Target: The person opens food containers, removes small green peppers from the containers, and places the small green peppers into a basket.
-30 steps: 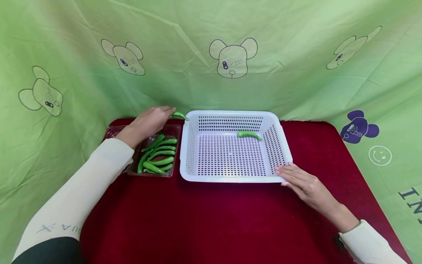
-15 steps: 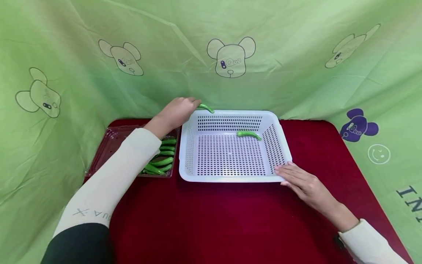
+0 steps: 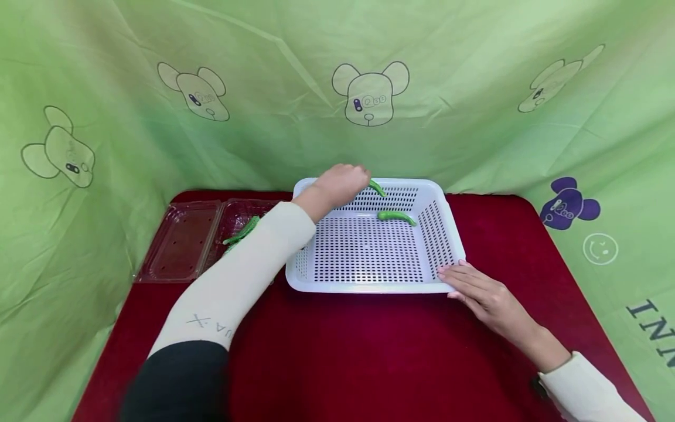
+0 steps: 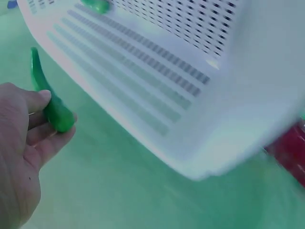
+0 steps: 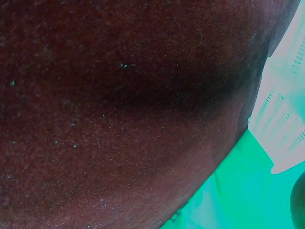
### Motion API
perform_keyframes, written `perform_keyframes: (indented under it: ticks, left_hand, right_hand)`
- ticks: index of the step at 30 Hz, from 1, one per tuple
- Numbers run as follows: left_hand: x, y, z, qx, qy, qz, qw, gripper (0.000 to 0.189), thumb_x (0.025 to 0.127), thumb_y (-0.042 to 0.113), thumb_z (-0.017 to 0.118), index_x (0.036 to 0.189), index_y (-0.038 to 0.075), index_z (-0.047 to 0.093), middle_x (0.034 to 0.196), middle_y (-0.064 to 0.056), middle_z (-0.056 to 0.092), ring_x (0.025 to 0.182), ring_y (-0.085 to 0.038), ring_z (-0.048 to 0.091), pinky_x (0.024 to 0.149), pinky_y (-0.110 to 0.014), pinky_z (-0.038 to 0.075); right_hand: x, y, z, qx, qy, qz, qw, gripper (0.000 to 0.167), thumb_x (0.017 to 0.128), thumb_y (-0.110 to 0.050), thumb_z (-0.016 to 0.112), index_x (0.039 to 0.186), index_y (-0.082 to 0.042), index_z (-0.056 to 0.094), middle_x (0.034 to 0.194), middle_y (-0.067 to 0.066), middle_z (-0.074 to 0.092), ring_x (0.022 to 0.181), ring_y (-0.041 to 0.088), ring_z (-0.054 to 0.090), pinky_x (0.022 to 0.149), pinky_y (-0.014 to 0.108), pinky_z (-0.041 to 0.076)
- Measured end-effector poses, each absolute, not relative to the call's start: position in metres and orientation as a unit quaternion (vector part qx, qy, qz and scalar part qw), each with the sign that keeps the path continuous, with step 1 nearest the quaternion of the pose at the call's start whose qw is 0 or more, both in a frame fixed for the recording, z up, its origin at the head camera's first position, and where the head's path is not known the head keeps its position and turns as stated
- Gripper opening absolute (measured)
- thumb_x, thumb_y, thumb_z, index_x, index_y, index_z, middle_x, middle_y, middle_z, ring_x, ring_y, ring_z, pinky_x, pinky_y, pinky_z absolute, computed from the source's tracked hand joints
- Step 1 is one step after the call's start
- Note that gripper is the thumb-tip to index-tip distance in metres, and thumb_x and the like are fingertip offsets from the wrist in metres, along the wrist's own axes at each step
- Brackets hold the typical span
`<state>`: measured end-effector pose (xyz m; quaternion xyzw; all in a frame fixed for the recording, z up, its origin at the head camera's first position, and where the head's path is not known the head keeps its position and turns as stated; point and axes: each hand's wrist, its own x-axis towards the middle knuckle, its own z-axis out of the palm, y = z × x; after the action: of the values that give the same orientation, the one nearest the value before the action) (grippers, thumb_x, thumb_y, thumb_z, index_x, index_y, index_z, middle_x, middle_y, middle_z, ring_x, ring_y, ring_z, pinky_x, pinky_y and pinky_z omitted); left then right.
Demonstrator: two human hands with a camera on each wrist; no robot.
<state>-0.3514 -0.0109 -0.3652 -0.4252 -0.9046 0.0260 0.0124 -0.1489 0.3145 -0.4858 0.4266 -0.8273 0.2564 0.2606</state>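
My left hand [image 3: 344, 184] pinches a green chili pepper [image 4: 52, 102] between thumb and fingers, over the far side of a white perforated basket [image 3: 369, 287]. In the head view the tip of that pepper [image 3: 377, 188] points out to the right of the fingers. Another green pepper [image 3: 396, 217] lies inside, near the far wall. My right hand [image 3: 487, 296] rests on the basket's near right corner, fingers over the rim, thumb outside.
A clear plastic box [image 3: 232, 205] with green peppers [image 3: 242, 230] stands left of the basket, partly hidden by the left sleeve. Its open lid [image 3: 176, 240] lies farther left. Green cloth [image 3: 295, 129] hangs behind the red-covered table [image 3: 369, 357].
My left hand has carried the pepper rightward from beside the plastic box to over the basket. My right hand keeps its place at the corner.
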Motion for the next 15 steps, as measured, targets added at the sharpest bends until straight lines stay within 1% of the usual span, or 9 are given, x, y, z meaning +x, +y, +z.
perform_keyframes:
  ticks: [2,6,9,10,12,15]
  left_hand:
    - [-0.349,0.001,-0.368,-0.427,-0.904,0.03,0.011,0.031,0.099,-0.008,0.049,0.123,0.003,0.066,0.119,-0.012,0.069,0.108,-0.027,0.068,0.095,-0.036,0.06]
    - [-0.346,0.021,-0.374,-0.428,-0.903,0.035,0.005,0.03,0.102,-0.005,0.05,0.126,0.004,0.065,0.127,-0.013,0.064,0.117,-0.025,0.064,0.101,-0.031,0.057]
    - [-0.345,0.035,-0.379,-0.435,-0.9,0.031,-0.007,0.028,0.101,-0.005,0.051,0.119,0.007,0.069,0.129,-0.012,0.063,0.116,-0.023,0.063,0.1,-0.028,0.057]
    - [-0.344,0.04,-0.38,-0.436,-0.899,0.029,-0.013,0.028,0.099,-0.007,0.052,0.115,0.008,0.07,0.134,-0.014,0.062,0.12,-0.024,0.063,0.102,-0.028,0.056]
    - [-0.343,0.049,-0.383,-0.439,-0.898,0.029,-0.02,0.031,0.095,-0.01,0.052,0.107,0.01,0.072,0.144,-0.016,0.059,0.119,-0.024,0.065,0.104,-0.029,0.055]
    - [-0.341,0.06,-0.389,-0.444,-0.895,0.04,-0.017,0.03,0.098,-0.007,0.052,0.104,0.013,0.073,0.143,-0.014,0.061,0.114,-0.022,0.067,0.101,-0.029,0.056]
  right_hand:
    - [-0.149,0.314,-0.487,0.428,-0.826,0.258,0.262,0.044,0.106,-0.032,0.055,0.119,0.005,0.073,0.12,0.017,0.074,0.13,0.014,0.061,0.124,0.03,0.035]
    - [-0.15,0.314,-0.488,0.431,-0.82,0.269,0.263,0.042,0.105,-0.03,0.057,0.117,0.007,0.073,0.12,0.019,0.074,0.129,0.015,0.062,0.124,0.031,0.036]
    - [-0.15,0.315,-0.488,0.429,-0.822,0.27,0.26,0.042,0.105,-0.029,0.057,0.117,0.007,0.073,0.12,0.019,0.074,0.13,0.014,0.061,0.124,0.031,0.036]
    - [-0.15,0.315,-0.488,0.429,-0.822,0.27,0.26,0.041,0.105,-0.029,0.058,0.117,0.007,0.073,0.12,0.019,0.074,0.13,0.014,0.061,0.124,0.031,0.036]
    - [-0.15,0.315,-0.488,0.43,-0.822,0.269,0.258,0.041,0.105,-0.029,0.058,0.118,0.007,0.073,0.121,0.018,0.074,0.13,0.014,0.061,0.124,0.031,0.035]
    - [-0.15,0.314,-0.489,0.431,-0.822,0.272,0.256,0.041,0.105,-0.029,0.058,0.119,0.006,0.073,0.122,0.018,0.074,0.13,0.015,0.061,0.124,0.03,0.035]
